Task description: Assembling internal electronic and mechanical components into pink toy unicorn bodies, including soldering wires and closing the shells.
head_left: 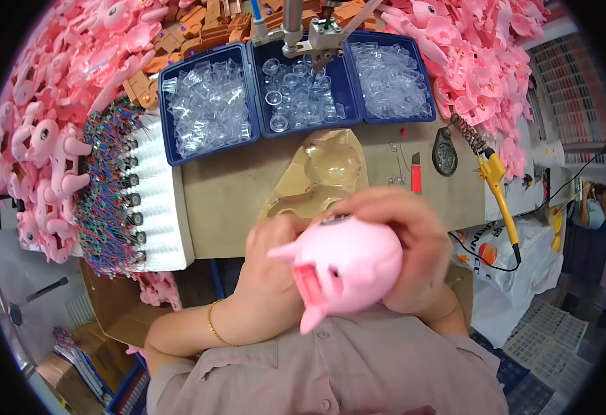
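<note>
Close in front of my chest, above the near edge of the table, I hold a pink plastic toy head (358, 259) with pointed ears and a rectangular opening. My right hand (414, 242) wraps round its right side, fingers curled over the top. On the other side my left hand (268, 259) is closed against the toy head, its fingertips partly hidden behind it. Just beyond my hands lies a tan moulded plastic holder (334, 162) with rounded hollows.
Three blue trays (253, 90) of clear plastic parts stand under a metal machine head (324, 38). Pink toy parts (476, 76) pile up on both sides. Wired components (113, 194) sit on white foam (164, 200) at left. A red-handled knife (416, 178) and yellow soldering iron (500, 190) are at right.
</note>
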The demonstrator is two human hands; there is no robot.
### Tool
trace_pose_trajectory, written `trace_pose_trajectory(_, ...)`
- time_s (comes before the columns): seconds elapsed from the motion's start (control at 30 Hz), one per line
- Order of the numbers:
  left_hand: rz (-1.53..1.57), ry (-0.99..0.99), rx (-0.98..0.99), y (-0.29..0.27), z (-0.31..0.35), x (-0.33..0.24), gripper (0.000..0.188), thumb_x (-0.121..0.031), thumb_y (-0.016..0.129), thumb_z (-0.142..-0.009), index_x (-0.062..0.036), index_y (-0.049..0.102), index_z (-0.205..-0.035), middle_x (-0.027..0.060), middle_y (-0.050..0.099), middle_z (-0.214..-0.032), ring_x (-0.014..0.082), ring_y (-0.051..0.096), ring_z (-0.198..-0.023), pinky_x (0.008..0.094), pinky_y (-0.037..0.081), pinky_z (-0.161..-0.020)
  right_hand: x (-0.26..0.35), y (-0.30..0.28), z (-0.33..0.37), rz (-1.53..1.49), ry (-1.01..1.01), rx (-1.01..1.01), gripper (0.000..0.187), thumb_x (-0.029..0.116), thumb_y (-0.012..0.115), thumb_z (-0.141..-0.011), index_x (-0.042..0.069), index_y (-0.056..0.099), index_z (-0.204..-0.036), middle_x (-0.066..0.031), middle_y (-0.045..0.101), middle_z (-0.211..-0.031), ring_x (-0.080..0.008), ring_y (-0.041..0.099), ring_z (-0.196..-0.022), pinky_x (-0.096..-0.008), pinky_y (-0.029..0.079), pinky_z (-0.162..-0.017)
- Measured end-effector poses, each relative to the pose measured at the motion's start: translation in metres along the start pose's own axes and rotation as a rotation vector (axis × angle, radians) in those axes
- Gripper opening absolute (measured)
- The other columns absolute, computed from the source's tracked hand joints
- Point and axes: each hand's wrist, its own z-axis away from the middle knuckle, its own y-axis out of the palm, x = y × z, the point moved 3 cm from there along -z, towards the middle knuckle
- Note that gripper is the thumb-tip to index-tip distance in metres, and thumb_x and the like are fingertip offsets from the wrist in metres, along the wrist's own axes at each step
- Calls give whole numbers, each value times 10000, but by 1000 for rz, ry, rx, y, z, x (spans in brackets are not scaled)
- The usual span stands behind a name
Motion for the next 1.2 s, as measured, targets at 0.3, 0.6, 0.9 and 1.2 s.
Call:
trace_pose_trajectory(0.3,82,-102,39,3,2,0,564,-272,685,-707,-54,542,-1207,98,577,-1171,271,589,-972,382,434,-836,16,4,-11,-22,-438,33,591,444,352,-989,-83,610,-921,-255,631,-950,-306,645,-796,-360,512,-703)
trace_pose_trajectory(0.6,-130,104,-142,6,-1,-1,418,-254,678,-688,-73,604,-1058,84,606,-1125,215,600,-935,360,435,-776,13,5,-12,-27,-223,-24,511,355,254,-1027,-11,565,-853,-218,615,-887,-278,615,-813,-378,491,-797)
trace_pose_trajectory(0.9,-299,237,-46,-22,-6,-14,396,-248,752,-650,-49,583,-948,96,592,-816,273,612,-731,391,474,-659,2,-9,-20,208,-161,292,813,486,853,-495,-44,618,-1066,-182,590,-1110,-293,584,-1028,-373,457,-885)
trace_pose_trajectory(1.2,152,358,-360,-40,17,-6,920,-390,875,-518,-37,473,-1266,180,548,-1204,364,563,-1067,414,476,-879,-22,-21,-19,-564,-265,-37,682,592,544,-853,-24,499,-1140,-218,556,-1082,-328,619,-889,-403,562,-699)
